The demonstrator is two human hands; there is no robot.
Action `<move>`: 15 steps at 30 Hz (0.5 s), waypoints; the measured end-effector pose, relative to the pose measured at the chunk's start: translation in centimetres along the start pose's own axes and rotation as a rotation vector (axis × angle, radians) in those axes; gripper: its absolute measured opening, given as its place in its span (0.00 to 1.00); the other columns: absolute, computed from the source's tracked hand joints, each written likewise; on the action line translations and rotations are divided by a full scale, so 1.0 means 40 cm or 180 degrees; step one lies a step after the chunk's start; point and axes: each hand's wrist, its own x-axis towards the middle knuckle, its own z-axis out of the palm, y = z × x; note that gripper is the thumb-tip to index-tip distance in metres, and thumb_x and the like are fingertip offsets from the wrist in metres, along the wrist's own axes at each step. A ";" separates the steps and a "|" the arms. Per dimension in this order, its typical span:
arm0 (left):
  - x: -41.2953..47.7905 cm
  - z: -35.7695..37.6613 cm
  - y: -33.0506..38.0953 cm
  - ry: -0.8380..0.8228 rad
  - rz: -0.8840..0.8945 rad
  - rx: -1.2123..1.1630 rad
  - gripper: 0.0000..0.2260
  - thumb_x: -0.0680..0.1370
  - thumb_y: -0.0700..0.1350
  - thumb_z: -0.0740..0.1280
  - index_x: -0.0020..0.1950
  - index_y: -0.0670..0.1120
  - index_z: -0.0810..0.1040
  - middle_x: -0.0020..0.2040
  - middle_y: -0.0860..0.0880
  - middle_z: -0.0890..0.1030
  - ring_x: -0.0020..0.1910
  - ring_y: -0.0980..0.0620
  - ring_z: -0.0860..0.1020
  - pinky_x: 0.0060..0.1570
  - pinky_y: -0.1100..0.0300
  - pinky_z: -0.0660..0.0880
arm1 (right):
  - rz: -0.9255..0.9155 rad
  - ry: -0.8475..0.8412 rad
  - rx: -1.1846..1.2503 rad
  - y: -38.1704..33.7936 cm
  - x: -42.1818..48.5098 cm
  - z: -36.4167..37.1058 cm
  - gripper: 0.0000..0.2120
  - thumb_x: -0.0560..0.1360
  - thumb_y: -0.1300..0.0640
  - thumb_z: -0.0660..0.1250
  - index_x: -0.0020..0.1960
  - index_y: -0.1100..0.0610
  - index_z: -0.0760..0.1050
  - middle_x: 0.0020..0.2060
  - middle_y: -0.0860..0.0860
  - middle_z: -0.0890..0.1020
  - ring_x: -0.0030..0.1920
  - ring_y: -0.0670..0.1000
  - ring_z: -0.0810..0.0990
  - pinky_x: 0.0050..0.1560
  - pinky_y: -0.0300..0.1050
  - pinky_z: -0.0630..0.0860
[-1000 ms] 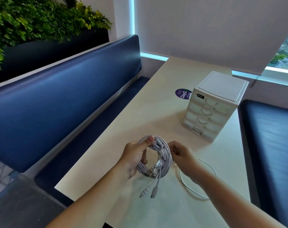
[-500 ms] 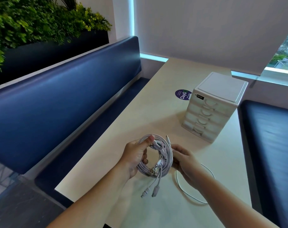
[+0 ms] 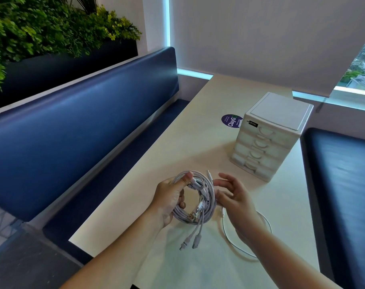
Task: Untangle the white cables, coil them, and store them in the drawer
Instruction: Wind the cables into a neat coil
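My left hand (image 3: 170,200) grips a coil of white cables (image 3: 206,197) held just above the table, thumb pressed on the top of the loops. Two plug ends (image 3: 191,240) dangle below the coil. My right hand (image 3: 232,193) sits at the coil's right side with fingers spread and relaxed, touching the loops. A separate thin white cable (image 3: 233,243) lies in a loose loop on the table under my right wrist. The white drawer unit (image 3: 269,136) stands beyond my right hand, all its drawers closed.
The cream table (image 3: 198,147) carries a round purple sticker (image 3: 231,120) left of the drawer unit. Blue bench seats (image 3: 73,122) flank the table on both sides. A planter with green foliage (image 3: 42,28) sits behind the left bench.
My right hand has let go of the coil's side and spread its fingers. One plug end now sticks up at the coil's top. The left hand's grip is unchanged.
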 end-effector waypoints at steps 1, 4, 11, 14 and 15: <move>0.000 0.000 0.001 0.0004 0.0019 0.0028 0.11 0.73 0.50 0.73 0.44 0.42 0.80 0.25 0.52 0.60 0.23 0.54 0.60 0.23 0.63 0.63 | 0.0020 -0.0044 -0.0018 -0.004 0.000 0.000 0.14 0.75 0.70 0.65 0.56 0.56 0.76 0.45 0.52 0.84 0.41 0.48 0.81 0.42 0.40 0.78; -0.001 -0.001 0.001 0.0037 0.0059 0.0123 0.16 0.71 0.52 0.74 0.47 0.39 0.81 0.25 0.52 0.61 0.23 0.54 0.60 0.23 0.63 0.63 | 0.0169 -0.0221 -0.0024 -0.016 0.003 0.000 0.09 0.77 0.64 0.64 0.54 0.58 0.80 0.46 0.55 0.85 0.44 0.49 0.82 0.44 0.38 0.77; 0.000 0.016 -0.005 0.0170 0.0132 0.0332 0.20 0.73 0.51 0.74 0.53 0.35 0.81 0.24 0.53 0.64 0.23 0.55 0.62 0.24 0.61 0.63 | -0.0186 -0.0101 -0.0309 -0.004 0.004 0.009 0.07 0.74 0.60 0.69 0.51 0.58 0.82 0.50 0.51 0.79 0.52 0.49 0.80 0.51 0.41 0.76; -0.004 0.022 -0.006 0.0104 0.0127 0.0346 0.19 0.73 0.51 0.74 0.54 0.36 0.81 0.24 0.54 0.63 0.23 0.55 0.62 0.24 0.61 0.63 | -0.0004 0.0027 -0.0337 -0.007 0.016 0.014 0.05 0.75 0.60 0.68 0.44 0.58 0.82 0.48 0.53 0.77 0.48 0.50 0.78 0.47 0.42 0.74; -0.006 0.022 -0.007 0.0092 0.0111 0.0343 0.19 0.73 0.51 0.74 0.54 0.37 0.81 0.24 0.54 0.63 0.23 0.55 0.62 0.24 0.61 0.63 | 0.0127 0.0004 -0.0290 -0.011 0.020 0.014 0.05 0.75 0.60 0.68 0.43 0.58 0.82 0.48 0.55 0.77 0.46 0.50 0.79 0.45 0.42 0.74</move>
